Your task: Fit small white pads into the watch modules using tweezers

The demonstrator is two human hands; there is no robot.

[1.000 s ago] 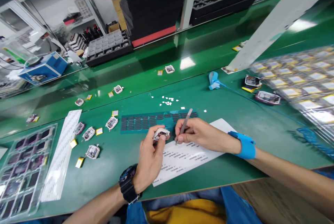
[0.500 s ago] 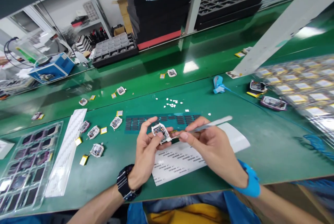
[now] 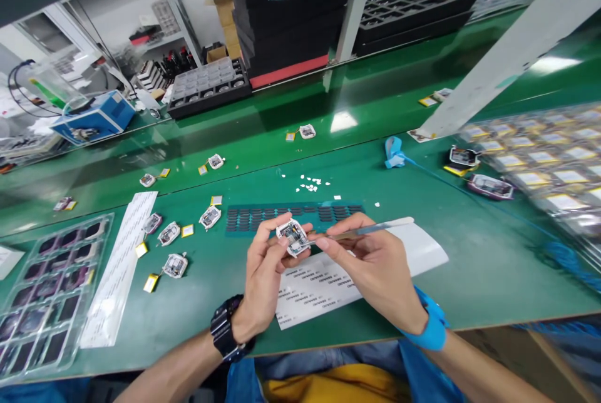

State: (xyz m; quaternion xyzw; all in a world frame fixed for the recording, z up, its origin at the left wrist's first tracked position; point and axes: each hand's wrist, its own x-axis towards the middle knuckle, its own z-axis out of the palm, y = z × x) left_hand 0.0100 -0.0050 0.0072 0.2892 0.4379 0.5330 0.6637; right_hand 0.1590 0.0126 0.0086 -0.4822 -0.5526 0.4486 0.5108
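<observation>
At frame centre your left hand (image 3: pixel 263 271) pinches one small module (image 3: pixel 292 237), right hand (image 3: pixel 375 268) pinching tweezers (image 3: pixel 370 229) at its edge; several modules (image 3: pixel 174 264) wait on the counter (image 3: pixel 469 253), lower left.

The scene is brightly and evenly lit from overhead — white glare patches sit on the glossy green conveyor belt (image 3: pixel 300 109), one just right of centre and a stronger one at the far right edge. Shadows are soft and short; the left hand (image 3: pixel 263 278) and right hand (image 3: pixel 375 271) cast only faint ones on the label sheet (image 3: pixel 328 284). The centre is fairly sharp, while the clear trays at right (image 3: pixel 539 159) smear into blur. Wide-angle distortion bends the white post (image 3: pixel 498 46) and shelving — edges stretch outward, and the lower left tray (image 3: pixel 42 296) looks soft.
</observation>
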